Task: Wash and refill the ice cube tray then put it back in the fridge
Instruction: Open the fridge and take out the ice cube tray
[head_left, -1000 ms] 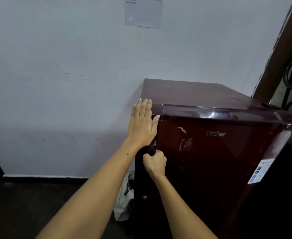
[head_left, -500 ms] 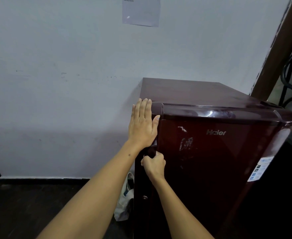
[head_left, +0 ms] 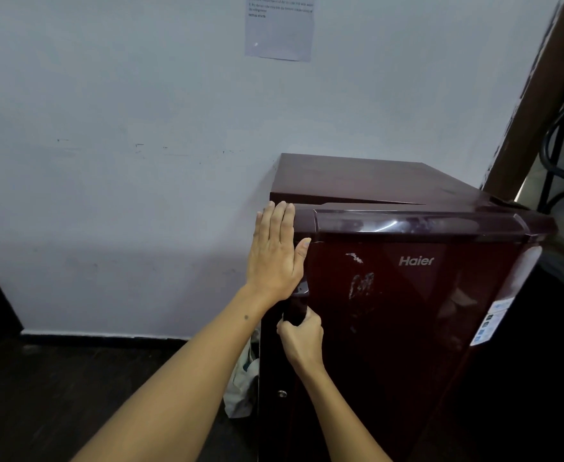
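A small dark red fridge point(head_left: 367, 180) stands against the white wall. Its door point(head_left: 417, 321) is swung slightly out from the body, with a narrow gap showing along the top. My left hand point(head_left: 275, 253) lies flat with straight fingers against the fridge's upper left corner. My right hand point(head_left: 302, 340) grips the door's left edge handle just below it. The ice cube tray is not in view.
A white bag point(head_left: 244, 381) lies on the dark floor left of the fridge. A sheet of paper point(head_left: 279, 26) is stuck on the wall above. A brown post point(head_left: 534, 105) and black cables point(head_left: 560, 135) stand to the right.
The fridge door has come away from the body, opening a gap at the top. My right hand has pulled towards me on the handle; my left hand stays flat on the corner.
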The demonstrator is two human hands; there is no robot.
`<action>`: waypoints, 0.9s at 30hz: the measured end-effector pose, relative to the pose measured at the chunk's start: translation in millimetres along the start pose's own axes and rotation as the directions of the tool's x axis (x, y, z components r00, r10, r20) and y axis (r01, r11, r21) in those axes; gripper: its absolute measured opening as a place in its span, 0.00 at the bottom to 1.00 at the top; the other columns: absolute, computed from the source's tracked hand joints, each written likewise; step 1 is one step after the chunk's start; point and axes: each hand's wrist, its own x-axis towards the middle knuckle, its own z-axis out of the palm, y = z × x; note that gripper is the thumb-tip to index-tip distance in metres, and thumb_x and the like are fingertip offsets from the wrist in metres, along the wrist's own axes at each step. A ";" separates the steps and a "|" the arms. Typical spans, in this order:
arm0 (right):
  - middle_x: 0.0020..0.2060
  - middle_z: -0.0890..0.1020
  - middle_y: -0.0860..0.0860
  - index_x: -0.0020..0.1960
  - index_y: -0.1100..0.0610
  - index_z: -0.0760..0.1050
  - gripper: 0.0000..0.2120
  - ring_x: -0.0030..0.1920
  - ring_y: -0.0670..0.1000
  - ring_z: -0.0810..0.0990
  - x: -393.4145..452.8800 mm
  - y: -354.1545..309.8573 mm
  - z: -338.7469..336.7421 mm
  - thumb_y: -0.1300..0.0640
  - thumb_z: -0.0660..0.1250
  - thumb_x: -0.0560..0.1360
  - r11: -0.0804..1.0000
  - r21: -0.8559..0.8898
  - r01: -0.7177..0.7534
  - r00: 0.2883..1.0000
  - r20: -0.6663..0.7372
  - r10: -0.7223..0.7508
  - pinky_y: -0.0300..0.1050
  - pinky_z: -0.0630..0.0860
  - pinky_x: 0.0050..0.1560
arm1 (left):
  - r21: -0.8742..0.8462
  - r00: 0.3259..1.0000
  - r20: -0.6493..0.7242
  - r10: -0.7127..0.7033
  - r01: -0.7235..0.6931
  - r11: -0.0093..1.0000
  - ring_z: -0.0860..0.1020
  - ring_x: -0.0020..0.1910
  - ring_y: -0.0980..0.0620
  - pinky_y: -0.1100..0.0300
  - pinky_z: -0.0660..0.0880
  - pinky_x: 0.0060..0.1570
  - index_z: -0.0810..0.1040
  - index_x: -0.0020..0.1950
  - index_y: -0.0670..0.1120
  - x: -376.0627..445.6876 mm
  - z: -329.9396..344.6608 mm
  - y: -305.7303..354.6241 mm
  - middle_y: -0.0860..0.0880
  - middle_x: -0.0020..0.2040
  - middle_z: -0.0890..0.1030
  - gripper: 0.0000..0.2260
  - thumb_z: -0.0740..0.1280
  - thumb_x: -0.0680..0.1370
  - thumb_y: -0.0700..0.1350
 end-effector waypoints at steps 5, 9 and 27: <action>0.25 0.74 0.46 0.31 0.53 0.70 0.11 0.27 0.45 0.72 -36.1 1.8 -25.7 0.66 0.64 0.69 1.000 0.001 0.020 0.999 0.033 -0.020 0.40 0.69 0.29 | 0.033 1.000 -0.021 -0.011 0.011 0.999 0.54 0.75 0.43 0.51 0.44 0.75 0.60 0.74 0.37 -26.8 -22.6 28.9 0.39 0.74 0.63 0.28 0.45 0.82 0.56; 0.26 0.75 0.46 0.36 0.56 0.74 0.06 0.26 0.42 0.73 -70.1 0.6 -51.2 0.66 0.65 0.69 0.998 0.038 0.056 0.995 0.076 -0.058 0.37 0.69 0.29 | 0.056 0.998 -0.061 -0.013 0.016 0.998 0.55 0.75 0.43 0.50 0.46 0.75 0.61 0.74 0.37 -50.5 -43.1 58.1 0.39 0.73 0.64 0.29 0.43 0.82 0.56; 0.28 0.78 0.48 0.40 0.58 0.75 0.06 0.27 0.43 0.75 -204.7 22.8 -198.4 0.68 0.66 0.70 0.987 0.072 0.142 0.984 -0.122 -0.132 0.37 0.72 0.30 | 0.103 0.994 -0.108 0.024 -0.012 0.995 0.63 0.71 0.43 0.48 0.57 0.72 0.67 0.71 0.39 -155.2 -127.8 236.6 0.40 0.69 0.71 0.23 0.52 0.81 0.51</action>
